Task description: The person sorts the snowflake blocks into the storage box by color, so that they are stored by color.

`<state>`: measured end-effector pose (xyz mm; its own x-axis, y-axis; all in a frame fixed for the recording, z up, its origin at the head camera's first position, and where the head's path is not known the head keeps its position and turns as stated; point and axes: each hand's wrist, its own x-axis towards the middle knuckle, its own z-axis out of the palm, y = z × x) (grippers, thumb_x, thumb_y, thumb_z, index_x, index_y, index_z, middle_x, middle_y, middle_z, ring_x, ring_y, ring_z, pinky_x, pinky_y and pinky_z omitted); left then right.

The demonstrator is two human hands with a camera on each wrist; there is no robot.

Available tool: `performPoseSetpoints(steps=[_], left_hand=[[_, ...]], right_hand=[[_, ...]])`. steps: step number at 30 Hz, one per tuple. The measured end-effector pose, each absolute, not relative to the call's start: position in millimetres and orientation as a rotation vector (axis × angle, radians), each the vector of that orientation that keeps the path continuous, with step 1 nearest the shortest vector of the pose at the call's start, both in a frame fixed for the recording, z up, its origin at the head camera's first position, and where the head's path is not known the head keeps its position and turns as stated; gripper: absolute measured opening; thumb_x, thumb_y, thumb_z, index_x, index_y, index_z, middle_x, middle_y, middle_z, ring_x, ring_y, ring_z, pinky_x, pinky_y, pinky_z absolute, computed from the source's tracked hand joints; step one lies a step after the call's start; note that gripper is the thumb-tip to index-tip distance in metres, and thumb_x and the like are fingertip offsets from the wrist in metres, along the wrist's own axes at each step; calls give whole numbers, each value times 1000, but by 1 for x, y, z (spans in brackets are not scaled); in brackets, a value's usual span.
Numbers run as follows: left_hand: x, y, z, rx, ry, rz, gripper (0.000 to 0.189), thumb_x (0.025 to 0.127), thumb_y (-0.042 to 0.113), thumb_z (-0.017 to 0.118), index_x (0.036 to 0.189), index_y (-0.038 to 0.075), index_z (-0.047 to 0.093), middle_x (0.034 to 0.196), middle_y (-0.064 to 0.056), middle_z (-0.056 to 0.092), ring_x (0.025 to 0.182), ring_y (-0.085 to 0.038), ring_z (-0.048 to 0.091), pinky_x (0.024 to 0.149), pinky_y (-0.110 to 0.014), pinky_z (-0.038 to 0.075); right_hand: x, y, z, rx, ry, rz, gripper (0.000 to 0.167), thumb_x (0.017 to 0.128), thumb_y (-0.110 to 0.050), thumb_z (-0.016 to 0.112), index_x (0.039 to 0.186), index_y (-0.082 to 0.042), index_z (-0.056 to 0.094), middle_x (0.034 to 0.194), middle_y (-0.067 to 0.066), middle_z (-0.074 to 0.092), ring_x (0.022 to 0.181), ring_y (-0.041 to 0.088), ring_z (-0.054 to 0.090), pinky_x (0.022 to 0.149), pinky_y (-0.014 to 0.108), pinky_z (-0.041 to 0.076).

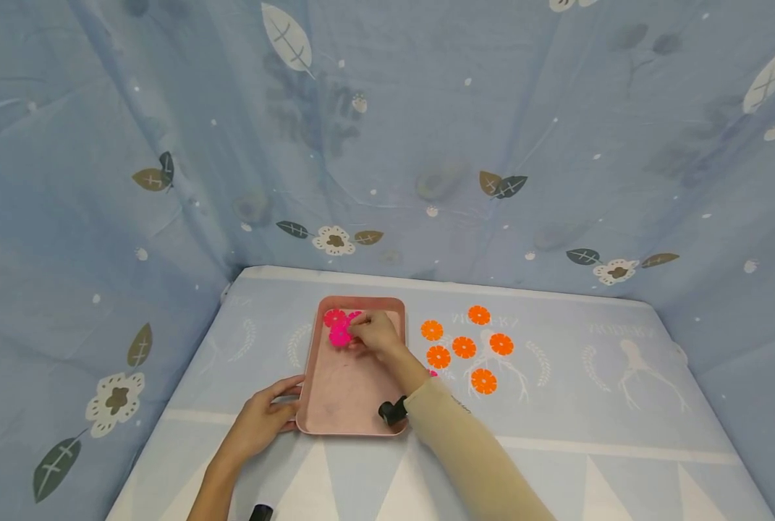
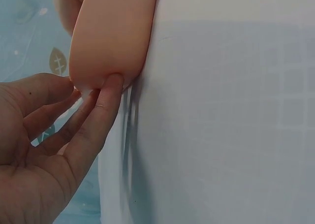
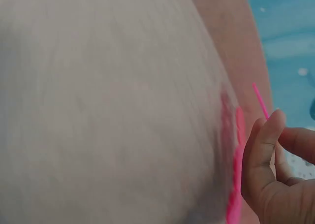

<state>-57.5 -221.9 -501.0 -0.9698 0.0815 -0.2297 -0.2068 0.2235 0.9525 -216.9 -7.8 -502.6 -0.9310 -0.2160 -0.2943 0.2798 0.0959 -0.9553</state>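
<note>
A pink tray [image 1: 341, 391] with a raised rim lies on the cloth-covered table. My left hand [image 1: 263, 420] rests at its left side, the fairly straight fingertips touching the outer wall and rim, as the left wrist view shows. Reaching over the tray's far part, my right hand [image 1: 375, 333] pinches a thin pink slice-shaped disc [image 3: 260, 100] edge-on between thumb and fingers. Several more pink discs [image 1: 335, 318] lie in the tray's far left corner, close by those fingertips. The right hand hides part of that group in the head view.
Several orange slice-shaped discs [image 1: 464, 347] lie spread on the table right of the tray. Another pink disc [image 1: 433, 373] peeks out beside the right forearm. A black wrist camera [image 1: 394, 411] overlaps the tray's near right corner. Patterned blue fabric [image 1: 426, 145] hangs behind the table.
</note>
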Motion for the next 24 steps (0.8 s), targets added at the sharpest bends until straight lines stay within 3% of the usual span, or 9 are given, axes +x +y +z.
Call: performPoseSetpoints(steps=[5,17,24], left_hand=[[-57,-223,-502,-107,2249,1835,46,98,-2,58,144,0,51,134,-25,55,107,-33,66,75,-35,61],[-57,-222,-503,-124,2269,1823,46,97,-3,58,143,0,52,132,-23,57,106,-32,67,74,-35,61],[-58,-222,-502,-136,2272,1817,46,98,-3,58,143,-1,52,132,-24,56,106,-32,67,74,-35,61]], right_hand=[[-213,-21,-510,87,2075,-1826,9,94,-3,66,99,4,63,74,13,60,56,24,67,59,37,61],[-209,-19,-503,4,2242,-1695,8,96,-5,65,96,3,68,79,15,66,65,28,71,60,35,61],[-204,4,-469,-227,2308,-1646,16,97,-2,63,109,8,68,98,25,69,82,38,71,69,39,62]])
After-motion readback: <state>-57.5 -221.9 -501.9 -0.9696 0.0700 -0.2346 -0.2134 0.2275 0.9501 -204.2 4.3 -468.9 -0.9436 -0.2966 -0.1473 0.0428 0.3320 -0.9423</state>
